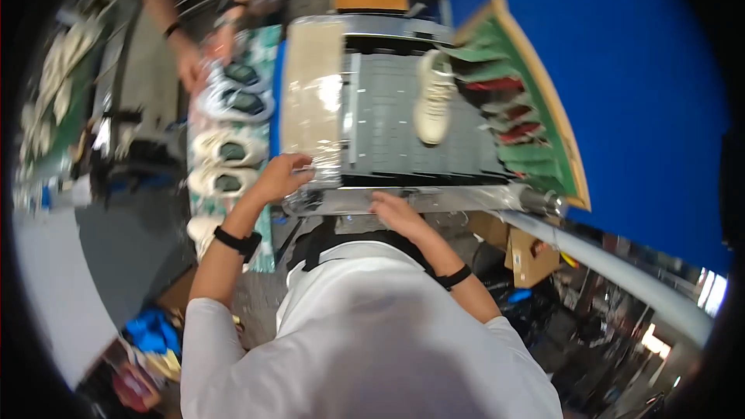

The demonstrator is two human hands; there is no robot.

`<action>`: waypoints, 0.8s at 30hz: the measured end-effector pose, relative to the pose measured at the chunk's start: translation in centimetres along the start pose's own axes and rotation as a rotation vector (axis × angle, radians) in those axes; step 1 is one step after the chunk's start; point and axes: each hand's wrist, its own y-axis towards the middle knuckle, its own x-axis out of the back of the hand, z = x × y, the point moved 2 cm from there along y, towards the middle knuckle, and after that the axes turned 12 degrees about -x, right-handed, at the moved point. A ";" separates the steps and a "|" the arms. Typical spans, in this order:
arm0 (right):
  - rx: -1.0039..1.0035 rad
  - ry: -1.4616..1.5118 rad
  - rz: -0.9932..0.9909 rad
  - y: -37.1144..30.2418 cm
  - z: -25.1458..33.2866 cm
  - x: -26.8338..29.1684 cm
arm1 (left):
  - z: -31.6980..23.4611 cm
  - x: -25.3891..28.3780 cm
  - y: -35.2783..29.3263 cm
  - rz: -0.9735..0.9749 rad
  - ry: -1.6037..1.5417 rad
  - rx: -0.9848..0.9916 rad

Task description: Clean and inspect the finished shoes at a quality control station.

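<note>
My left hand [285, 178] is at the near left corner of a tan board wrapped in shiny clear film [312, 93]. Its fingers point right and are partly spread; I see nothing held in them. Close to the metal front rail [442, 199] of a grey slatted conveyor [384, 116] is my right hand [397, 213], fingers loosely extended and slightly blurred, with no object visible in it. A single cream lace-up shoe [433, 105] stands on the slats, toe toward me, apart from both hands.
Green and red fabric strips [516, 120] hang at the conveyor's right end, below a wood-edged blue panel [644, 109]. To the left, a patterned strip holds several shoes [226, 149]; a co-worker's hands [190, 62] touch the white ones. Cardboard boxes [531, 260] lie lower right.
</note>
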 end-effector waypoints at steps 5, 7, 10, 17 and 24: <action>-0.055 0.145 -0.209 -5.1 -5.0 5.9 | -8.6 -10.2 25.1 -0.424 -0.221 0.058; -0.063 0.220 -0.235 -7.6 -6.6 7.7 | -11.6 -13.4 32.3 -0.524 -0.256 0.010; -0.172 0.386 -0.266 -11.8 -7.5 9.9 | -12.4 -14.8 37.6 -0.627 -0.381 0.159; -0.114 0.529 -0.304 -13.0 -9.1 11.9 | -6.9 -11.6 34.2 -0.635 -0.669 0.148; -0.024 0.430 -0.100 -5.3 -1.6 7.2 | -9.0 -3.0 11.4 -0.697 -0.621 0.278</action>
